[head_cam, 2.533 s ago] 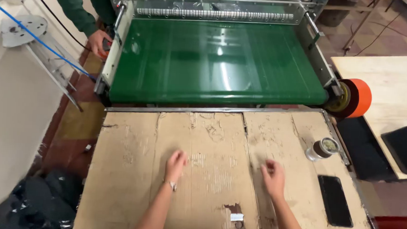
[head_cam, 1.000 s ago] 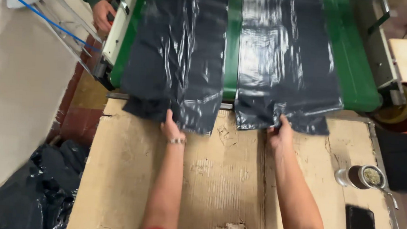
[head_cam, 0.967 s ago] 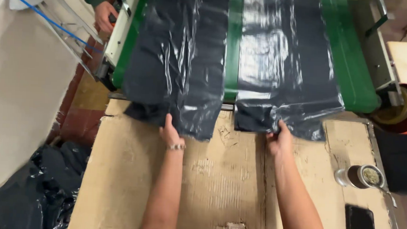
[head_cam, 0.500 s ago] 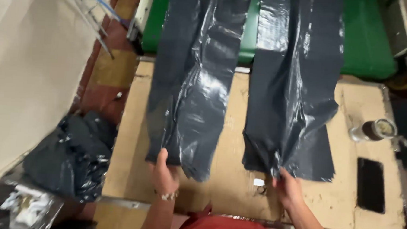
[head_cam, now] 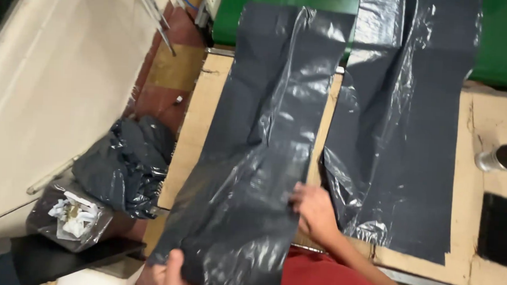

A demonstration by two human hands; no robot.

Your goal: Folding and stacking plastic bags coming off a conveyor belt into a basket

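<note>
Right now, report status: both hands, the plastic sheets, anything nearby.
Left hand grips left dark plastic sheet at its lower edge. Right hand on same sheet's right edge. Second sheet flat on cardboard table. Phone, metal cup at right.

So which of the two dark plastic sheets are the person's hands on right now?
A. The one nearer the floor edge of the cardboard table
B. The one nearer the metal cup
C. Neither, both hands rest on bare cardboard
A: the left hand grips the bottom edge and the right hand touches the side of the left-side plastic sheet, while the other sheet by the metal cup lies untouched.
</note>
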